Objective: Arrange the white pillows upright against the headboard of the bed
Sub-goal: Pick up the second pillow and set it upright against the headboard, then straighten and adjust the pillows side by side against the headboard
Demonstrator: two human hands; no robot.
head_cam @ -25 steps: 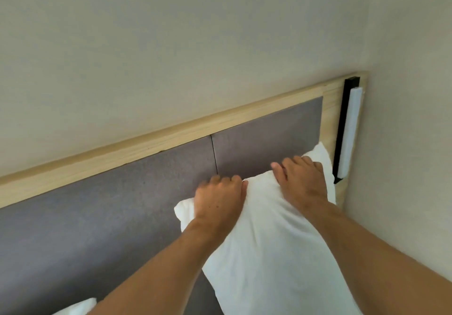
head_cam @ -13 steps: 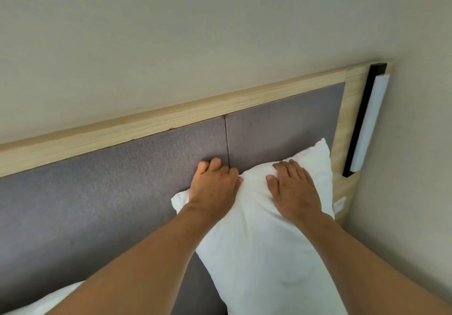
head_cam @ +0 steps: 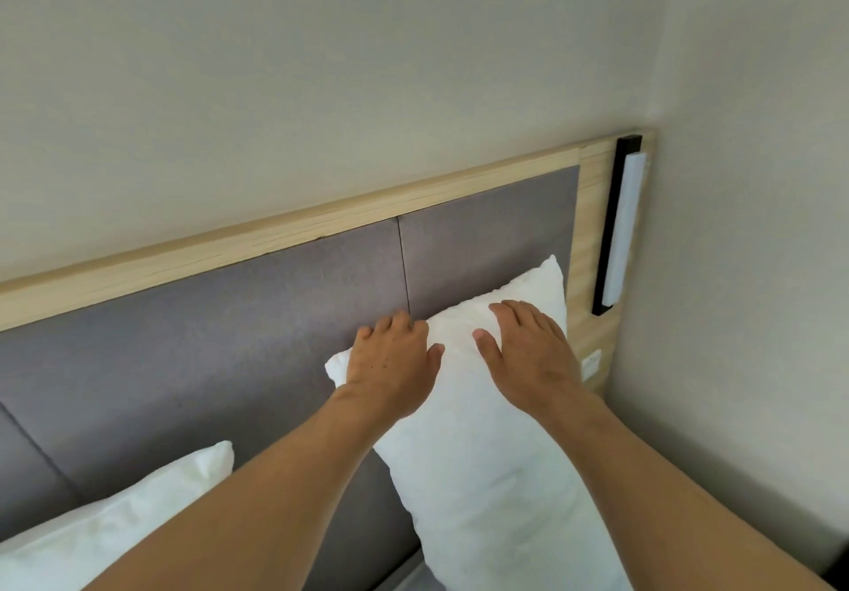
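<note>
A white pillow [head_cam: 496,475] stands upright against the grey padded headboard [head_cam: 229,347] at the bed's right end. My left hand [head_cam: 390,365] lies over the pillow's top left corner, fingers curled over the top edge. Flat on the pillow's upper front rests my right hand [head_cam: 528,351], fingers spread. A second white pillow [head_cam: 101,531] lies at the lower left, partly hidden by my left forearm.
A light wooden frame [head_cam: 275,237] borders the headboard. A black and white bar lamp [head_cam: 620,227] is fixed to the frame's right post, with a small white switch [head_cam: 591,363] below it. The side wall [head_cam: 744,269] stands close on the right.
The view has dropped and pulled back, showing more of both pillows. My right hand has flattened and spread on the pillow; my left hand stays at the top edge.
</note>
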